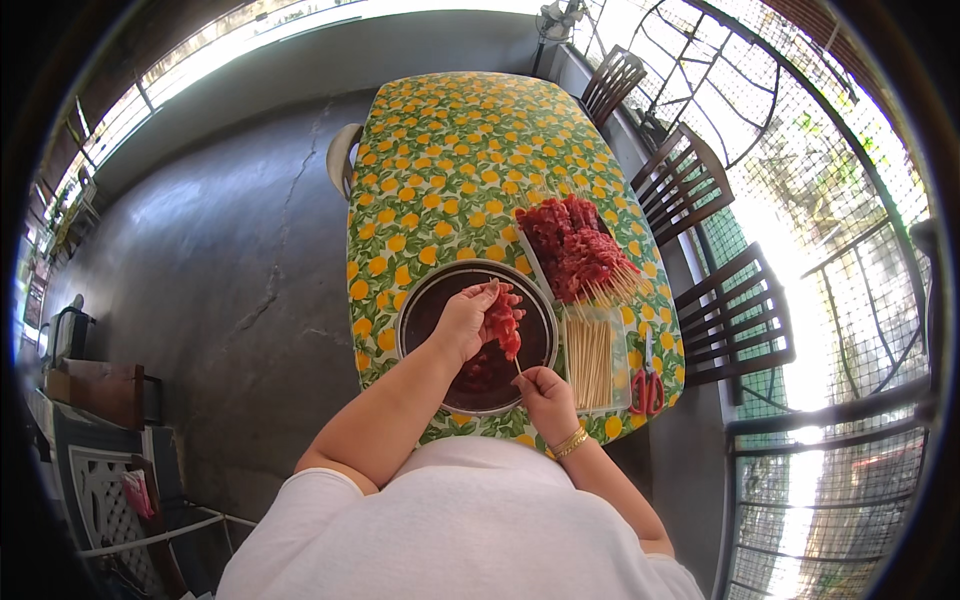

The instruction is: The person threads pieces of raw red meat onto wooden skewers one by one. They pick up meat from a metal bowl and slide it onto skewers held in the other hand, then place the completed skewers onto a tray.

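Note:
My left hand (471,315) grips pieces of raw red meat (507,330) threaded on a bamboo skewer, above a round metal basin (405,322). Between finger and thumb, my right hand (547,397) pinches the bare lower end of that skewer (517,366). Dark liquid and some meat (480,375) lie in the basin. To its right, a clear plastic container (624,337) holds a bundle of bare bamboo skewers (589,364). Beyond that, a pile of skewered raw meat (574,247) is heaped on a white tray (536,262), stick ends pointing outward.
Scissors with red handles (646,390) lie right of the skewer container. A lemon-print cloth (450,165) covers the table. Wooden chairs (735,315) line its right side, and a pale chair (345,159) stands at the left. A fan (556,22) is at the far end.

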The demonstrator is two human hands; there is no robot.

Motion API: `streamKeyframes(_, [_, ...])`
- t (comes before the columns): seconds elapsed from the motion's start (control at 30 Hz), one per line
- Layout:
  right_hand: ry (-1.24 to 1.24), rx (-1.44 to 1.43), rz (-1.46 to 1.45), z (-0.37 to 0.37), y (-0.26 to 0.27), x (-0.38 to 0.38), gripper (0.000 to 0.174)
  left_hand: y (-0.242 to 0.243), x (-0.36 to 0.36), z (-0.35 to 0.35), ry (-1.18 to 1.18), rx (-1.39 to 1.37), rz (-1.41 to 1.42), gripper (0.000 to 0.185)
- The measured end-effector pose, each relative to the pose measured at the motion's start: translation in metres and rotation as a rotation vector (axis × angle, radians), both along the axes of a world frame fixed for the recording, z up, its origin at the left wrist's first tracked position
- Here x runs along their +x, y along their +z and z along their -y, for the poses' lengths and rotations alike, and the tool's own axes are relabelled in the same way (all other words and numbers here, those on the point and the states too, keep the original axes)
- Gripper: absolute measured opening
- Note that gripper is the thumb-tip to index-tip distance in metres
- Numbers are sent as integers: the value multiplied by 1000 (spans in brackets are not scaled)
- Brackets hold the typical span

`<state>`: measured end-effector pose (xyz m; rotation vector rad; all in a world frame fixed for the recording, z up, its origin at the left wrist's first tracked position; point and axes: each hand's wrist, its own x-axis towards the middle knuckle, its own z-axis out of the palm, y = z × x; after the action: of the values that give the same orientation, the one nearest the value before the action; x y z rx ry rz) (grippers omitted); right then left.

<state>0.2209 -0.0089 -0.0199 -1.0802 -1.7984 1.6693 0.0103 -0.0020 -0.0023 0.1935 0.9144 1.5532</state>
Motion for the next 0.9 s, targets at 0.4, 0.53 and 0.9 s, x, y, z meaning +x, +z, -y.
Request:
streamKeyframes(0.4, [-54, 62, -31, -1, -4, -4, 10, 3, 17, 4, -56, -35, -35, 24])
streamKeyframes(0.53, [-98, 12, -30, -6, -1, -5, 11, 3, 19, 8, -215, -64, 59, 24])
streamKeyframes(0.9, [-80, 101, -10, -8, -3, -5, 12, -3, 25, 13, -212, 28, 26, 36])
